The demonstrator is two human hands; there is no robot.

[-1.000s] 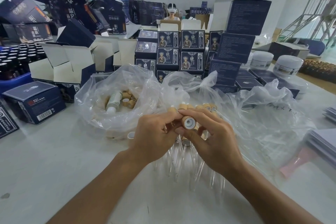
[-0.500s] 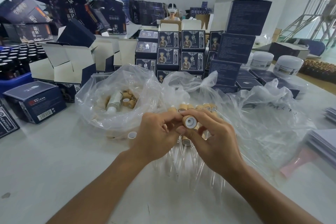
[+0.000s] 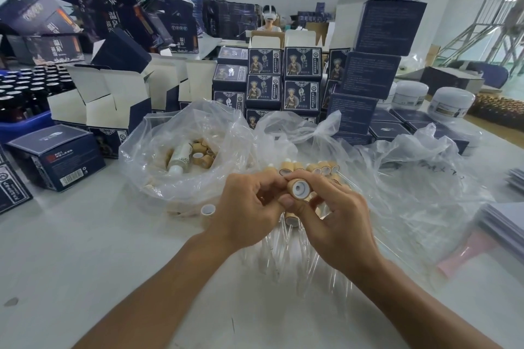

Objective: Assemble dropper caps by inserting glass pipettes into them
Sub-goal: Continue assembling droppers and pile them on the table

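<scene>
Right hand (image 3: 337,224) pinches one bamboo-coloured dropper cap (image 3: 298,187) between thumb and fingers, white open underside turned toward the camera. No pipette seated in it yet, as far as the opening shows. Left hand (image 3: 246,207) is curled close against the cap's left side; fingertips meet near it, but whether they hold a pipette cannot be told (glass is too clear, fingers hide the spot).

Below the hands, loose glass pipettes (image 3: 286,258) lie fanned on the white table (image 3: 85,249). Just behind the hands a row of caps (image 3: 314,168) rests on a flattened plastic bag (image 3: 411,178); these look assembled, judging by glass stems trailing under them. To the left, an open bag (image 3: 170,156) holds more bare caps. One stray cap (image 3: 207,210) sits on the table beside it.

Judgement: partway through. Several done, many caps and pipettes left.
</scene>
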